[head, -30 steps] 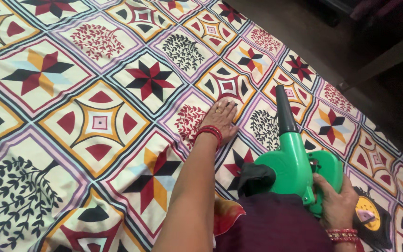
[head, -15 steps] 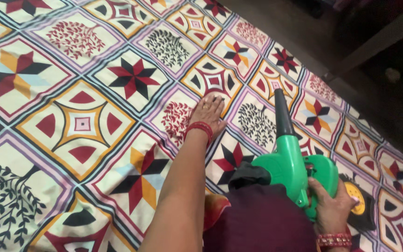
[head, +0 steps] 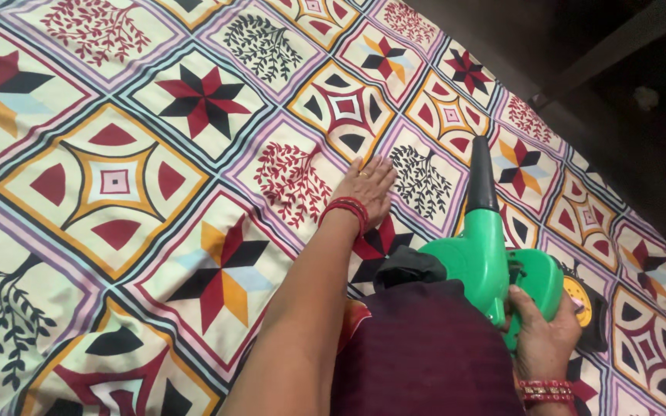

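My left hand (head: 369,187) lies flat, fingers together, on a patterned bedsheet (head: 140,177) with star, tree and diamond squares. It wears a ring and red bangles at the wrist. My right hand (head: 543,333) grips the handle of a green electric blower (head: 495,262). The blower's black nozzle (head: 481,176) points away from me over the sheet, just right of my left hand. A dark maroon cloth bag (head: 425,354) hangs from the blower's rear, near my body.
The bed's edge (head: 580,146) runs diagonally at the upper right, with dark floor (head: 618,85) beyond it. A black and yellow round part (head: 580,296) sits on the blower's right side. The sheet spreads wide to the left.
My left hand slid across the sheet from the tree square's edge toward me and to the right. The blower stayed beside it, nozzle still pointing away.
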